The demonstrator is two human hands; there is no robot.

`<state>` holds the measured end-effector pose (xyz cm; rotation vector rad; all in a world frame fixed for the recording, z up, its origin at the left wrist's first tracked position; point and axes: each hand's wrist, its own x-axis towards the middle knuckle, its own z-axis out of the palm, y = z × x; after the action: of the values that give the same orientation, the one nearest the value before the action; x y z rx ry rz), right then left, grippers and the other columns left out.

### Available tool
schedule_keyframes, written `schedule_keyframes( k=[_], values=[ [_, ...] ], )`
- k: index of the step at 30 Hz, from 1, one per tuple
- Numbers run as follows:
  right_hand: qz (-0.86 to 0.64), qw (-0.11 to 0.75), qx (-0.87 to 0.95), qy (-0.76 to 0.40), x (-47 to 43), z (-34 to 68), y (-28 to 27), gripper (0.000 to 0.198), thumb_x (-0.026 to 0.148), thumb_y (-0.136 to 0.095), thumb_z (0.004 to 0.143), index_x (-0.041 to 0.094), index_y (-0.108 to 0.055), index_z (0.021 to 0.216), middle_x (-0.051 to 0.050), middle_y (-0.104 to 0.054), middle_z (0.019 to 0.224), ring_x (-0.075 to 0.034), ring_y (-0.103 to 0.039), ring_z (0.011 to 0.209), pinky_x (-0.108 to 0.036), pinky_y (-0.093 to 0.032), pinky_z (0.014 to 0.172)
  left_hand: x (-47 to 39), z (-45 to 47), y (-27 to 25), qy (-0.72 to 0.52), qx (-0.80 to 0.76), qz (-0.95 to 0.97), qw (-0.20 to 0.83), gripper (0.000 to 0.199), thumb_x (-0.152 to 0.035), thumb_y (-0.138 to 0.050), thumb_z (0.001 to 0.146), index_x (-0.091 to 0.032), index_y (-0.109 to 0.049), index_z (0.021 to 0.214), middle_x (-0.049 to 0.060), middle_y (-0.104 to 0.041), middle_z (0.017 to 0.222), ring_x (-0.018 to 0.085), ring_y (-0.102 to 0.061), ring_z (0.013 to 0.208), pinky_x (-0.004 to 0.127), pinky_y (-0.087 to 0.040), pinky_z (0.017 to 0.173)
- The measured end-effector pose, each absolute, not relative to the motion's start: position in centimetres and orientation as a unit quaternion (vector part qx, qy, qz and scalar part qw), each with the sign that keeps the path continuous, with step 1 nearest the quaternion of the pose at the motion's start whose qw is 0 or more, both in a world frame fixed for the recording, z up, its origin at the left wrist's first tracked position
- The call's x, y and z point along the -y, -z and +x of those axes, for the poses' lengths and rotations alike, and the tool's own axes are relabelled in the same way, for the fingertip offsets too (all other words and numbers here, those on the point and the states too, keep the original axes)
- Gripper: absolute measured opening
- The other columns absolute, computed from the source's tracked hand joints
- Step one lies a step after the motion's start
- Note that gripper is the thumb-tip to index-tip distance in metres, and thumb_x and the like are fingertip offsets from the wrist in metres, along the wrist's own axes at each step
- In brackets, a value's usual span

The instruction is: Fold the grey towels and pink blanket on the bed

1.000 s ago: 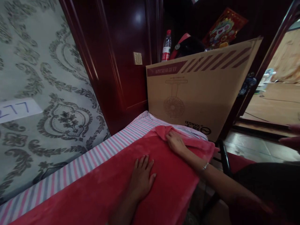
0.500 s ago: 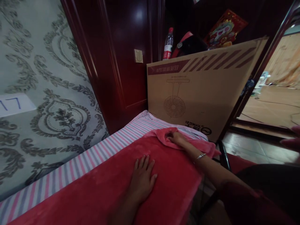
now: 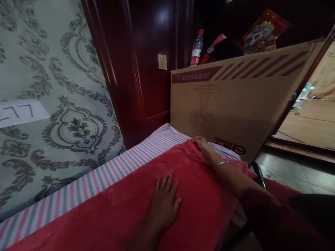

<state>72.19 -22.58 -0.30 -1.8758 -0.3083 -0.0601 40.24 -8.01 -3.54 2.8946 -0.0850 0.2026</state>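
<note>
A red plush blanket [image 3: 125,205] lies over a sheet with pink, grey and white stripes [image 3: 94,177]. My left hand [image 3: 165,204] rests flat on the blanket, fingers spread and palm down. At the blanket's far edge, my right hand [image 3: 202,144] has its fingers closed on the fabric; the fingertips are partly hidden. A silver bracelet [image 3: 222,164] circles my right wrist. Beyond that hand the blanket bunches in folds over the sheet's corner.
A large cardboard box [image 3: 235,101] stands just behind the bed's far end. A plastic bottle [image 3: 196,48] and a red picture packet [image 3: 264,33] show above it. Patterned wallpaper [image 3: 75,129] borders the left side. A dark chair-like shape [image 3: 311,209] is at the right.
My right hand has drawn the folded-back blanket edge outward toward the box, and the fold is flatter. My left hand stays flat on the blanket. The view has shifted slightly left.
</note>
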Motion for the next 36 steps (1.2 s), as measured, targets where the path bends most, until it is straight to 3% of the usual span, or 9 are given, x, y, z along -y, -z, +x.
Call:
schedule_keyframes(
  k=[7, 11, 19, 25, 31, 36],
  values=[
    [-0.780, 0.614, 0.084, 0.082, 22.8, 77.9, -3.4, 0.055, 0.015, -0.050, 0.068, 0.008, -0.064, 0.121, -0.004, -0.068, 0.073, -0.013, -0.057, 0.057, -0.023, -0.049, 0.055, 8.0, 40.1, 3.8, -0.073, 0.026, 0.988, 0.135, 0.054, -0.047, -0.041, 0.097, -0.027, -0.045, 0.148, 0.005, -0.029, 0.161, 0.029, -0.023, 0.150, 0.059, -0.016, 0.122],
    [-0.796, 0.593, 0.080, 0.096, 22.0, 79.3, -2.4, 0.062, 0.014, -0.050, 0.067, 0.007, -0.062, 0.128, -0.007, -0.072, 0.083, -0.016, -0.064, 0.068, -0.024, -0.053, 0.064, 8.1, 39.9, 3.4, -0.074, 0.026, 0.985, 0.153, 0.056, -0.046, -0.041, 0.096, -0.027, -0.043, 0.149, 0.004, -0.024, 0.163, 0.029, -0.019, 0.151, 0.060, -0.014, 0.122],
    [-0.865, 0.489, 0.086, 0.074, 21.7, 79.1, 3.2, 0.041, 0.012, -0.055, 0.073, 0.011, -0.074, 0.110, -0.013, -0.074, 0.103, -0.023, -0.069, 0.094, -0.031, -0.053, 0.084, 8.0, 39.7, 3.1, -0.060, 0.052, 0.983, 0.167, 0.055, -0.043, -0.040, 0.097, -0.032, -0.038, 0.151, 0.001, -0.029, 0.161, 0.028, -0.019, 0.151, 0.063, -0.008, 0.122],
    [-0.907, 0.399, 0.119, 0.069, 21.8, 80.1, 2.8, 0.033, 0.024, -0.056, 0.085, 0.012, -0.075, 0.110, -0.016, -0.072, 0.113, -0.027, -0.067, 0.105, -0.034, -0.051, 0.089, 7.8, 40.0, 3.7, -0.061, 0.048, 0.984, 0.161, 0.055, -0.042, -0.043, 0.097, -0.033, -0.038, 0.151, 0.001, -0.029, 0.161, 0.030, -0.021, 0.150, 0.064, -0.010, 0.122],
    [-0.923, 0.328, 0.194, 0.045, 21.0, 80.5, 1.7, 0.048, 0.003, -0.058, 0.071, 0.019, -0.075, 0.113, -0.007, -0.074, 0.111, -0.021, -0.068, 0.101, -0.025, -0.049, 0.089, 7.8, 40.0, 3.7, -0.051, 0.044, 0.985, 0.162, 0.055, -0.045, -0.041, 0.098, -0.035, -0.036, 0.152, -0.001, -0.028, 0.162, 0.028, -0.020, 0.151, 0.063, -0.011, 0.122],
    [-0.938, 0.281, 0.184, 0.087, 21.8, 79.3, 1.8, 0.048, 0.009, -0.050, 0.083, 0.017, -0.067, 0.126, -0.013, -0.068, 0.123, -0.025, -0.062, 0.116, -0.032, -0.046, 0.097, 7.8, 40.0, 3.2, -0.044, 0.045, 0.987, 0.146, 0.056, -0.039, -0.043, 0.097, -0.034, -0.035, 0.152, -0.001, -0.028, 0.162, 0.027, -0.020, 0.151, 0.063, -0.012, 0.122]
  ],
)
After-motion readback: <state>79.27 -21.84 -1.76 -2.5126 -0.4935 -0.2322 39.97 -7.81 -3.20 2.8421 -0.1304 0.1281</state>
